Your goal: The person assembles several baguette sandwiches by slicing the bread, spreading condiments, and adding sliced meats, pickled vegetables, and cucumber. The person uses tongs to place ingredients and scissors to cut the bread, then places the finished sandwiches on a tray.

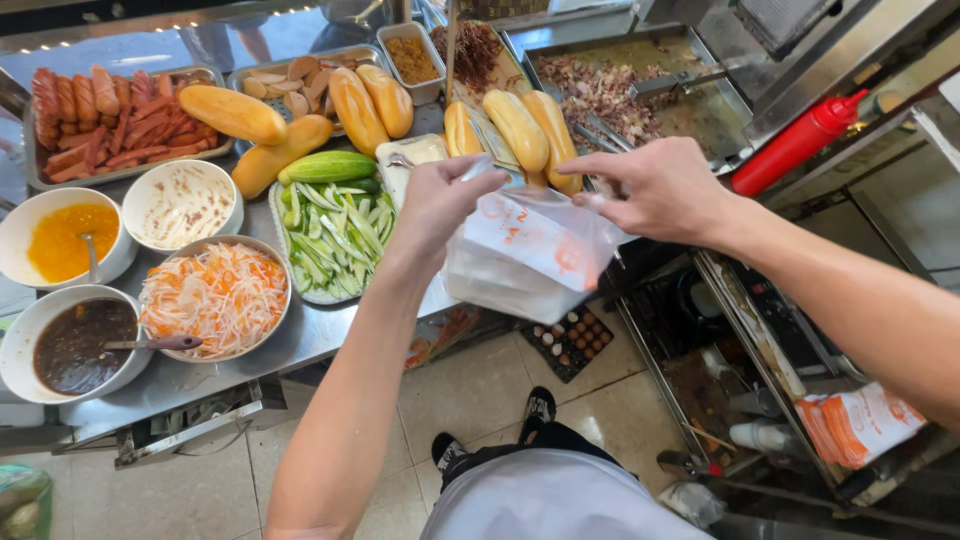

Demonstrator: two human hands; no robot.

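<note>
Two bare hands held a thin white plastic bag (525, 255) with orange print open in mid-air over the near edge of a steel counter (300, 340). The left hand (440, 200) pinched the bag's left rim between closed fingers, while the right hand (660, 190) gripped the right rim with thumb and fingertips, stretching the mouth apart. Just beyond the hands lay several split baguettes (520, 130), and farther back a griddle (640, 90) carried chopped meat. To the right of the griddle stood a red squeeze bottle (800, 140), tilted. Left of the bag sat a tray of sliced cucumber (335, 235) with a whole cucumber (328, 166) at its far edge, then a bowl of shredded carrot and radish (215, 295). Nearer the left edge were a bowl of dark sauce (75, 345) with a spoon in it, a bowl of yellow sauce (65, 240) and a nearly emptied bowl (182, 205). At the far left rested a tray of sausages (110, 120). Below, on the tiled floor, an egg carton (570, 340) was visible beneath the counter.
</note>
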